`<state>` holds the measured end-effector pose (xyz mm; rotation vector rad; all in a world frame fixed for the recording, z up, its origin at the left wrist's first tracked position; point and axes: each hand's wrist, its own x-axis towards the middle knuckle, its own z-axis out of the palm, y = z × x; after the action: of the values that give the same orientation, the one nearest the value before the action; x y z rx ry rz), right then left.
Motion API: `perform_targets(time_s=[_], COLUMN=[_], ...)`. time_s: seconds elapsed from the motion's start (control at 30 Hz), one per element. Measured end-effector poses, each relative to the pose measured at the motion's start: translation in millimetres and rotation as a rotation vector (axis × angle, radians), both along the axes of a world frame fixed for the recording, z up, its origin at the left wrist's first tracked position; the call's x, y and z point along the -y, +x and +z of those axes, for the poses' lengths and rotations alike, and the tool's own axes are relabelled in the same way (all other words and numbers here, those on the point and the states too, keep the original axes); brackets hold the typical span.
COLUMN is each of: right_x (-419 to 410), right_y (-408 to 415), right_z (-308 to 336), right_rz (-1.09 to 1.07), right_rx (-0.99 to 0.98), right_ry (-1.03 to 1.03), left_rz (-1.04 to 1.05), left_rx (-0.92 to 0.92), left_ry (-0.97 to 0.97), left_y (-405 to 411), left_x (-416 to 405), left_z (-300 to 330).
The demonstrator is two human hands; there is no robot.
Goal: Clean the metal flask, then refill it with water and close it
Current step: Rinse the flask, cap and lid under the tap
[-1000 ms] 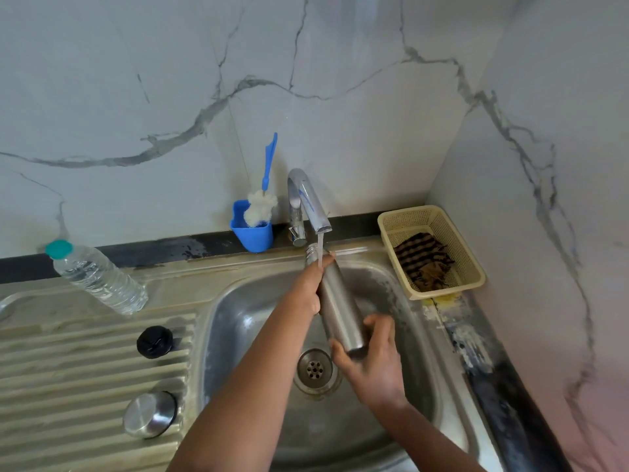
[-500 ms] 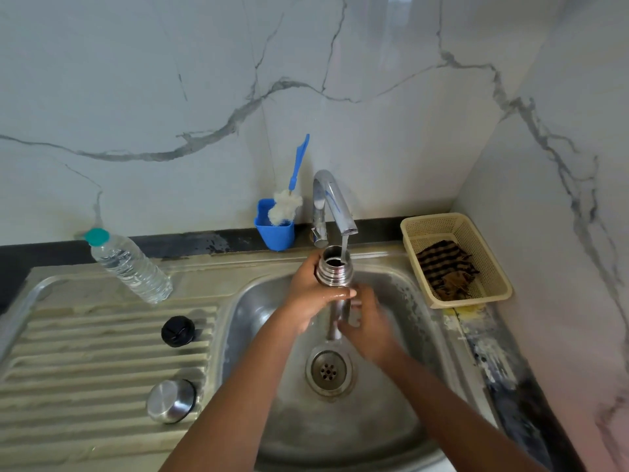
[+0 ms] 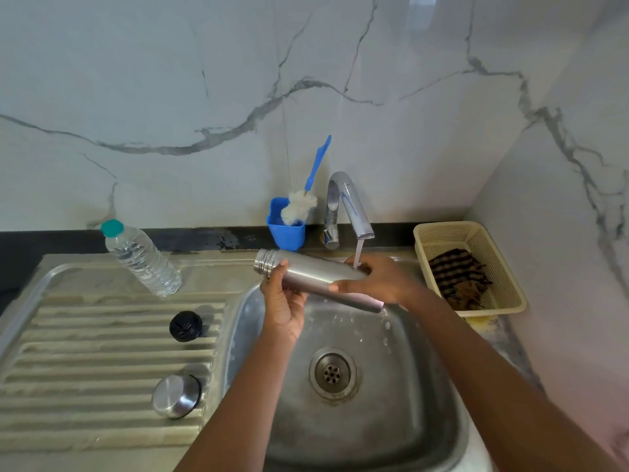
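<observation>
Two bare forearms come into view from the bottom edge, with no sleeve, cuff, watch or bracelet on the stretch that shows. The left hand (image 3: 284, 301) is ungloved and carries no ring on the fingers that can be seen; its thumbnail is short and plain. The right hand (image 3: 377, 279) is likewise ungloved and ringless, with short, unpainted nails.

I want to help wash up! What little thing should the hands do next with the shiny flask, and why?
Probably roll the flask a little under the tap. It lies sideways over the sink, the left hand near its neck, the right hand on its body, and water hits only one spot.
</observation>
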<state>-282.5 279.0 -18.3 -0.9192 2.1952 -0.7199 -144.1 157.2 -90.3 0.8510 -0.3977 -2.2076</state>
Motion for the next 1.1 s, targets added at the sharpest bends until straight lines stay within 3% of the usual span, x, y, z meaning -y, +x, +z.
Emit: perform_targets(time_s=[0.13,0.3,0.5,0.8,0.97,1.1], right_x=[3,-14,-65,-105,-89,-62], right_y=[4,14,65,83,81,71], right_z=[20,30,17,-39,-45,-30], right_rz=[-0.143,-0.178,-0.230,-0.273,-0.209,-0.211], right_rx=[-0.100,-0.322,-0.705,-0.400,-0.287,-0.233], right_ry=[-0.133,-0.192,-0.222,0.005,0.055,0.040], left_rz=[0.000,-0.298,-0.499,-0.649,-0.582,-0.558], left_rx=[0.071,0.281,0.308,0.370,0.444,0.423], left_ry=[0.116,0.157,0.135,-0.189,-0.442,-0.513], left_y=[-9,-31,-57,-54,-37,-29], left_x=[-16,-43,-62,-63,-66,-65], left_z=[-7,6,24,32,23,32])
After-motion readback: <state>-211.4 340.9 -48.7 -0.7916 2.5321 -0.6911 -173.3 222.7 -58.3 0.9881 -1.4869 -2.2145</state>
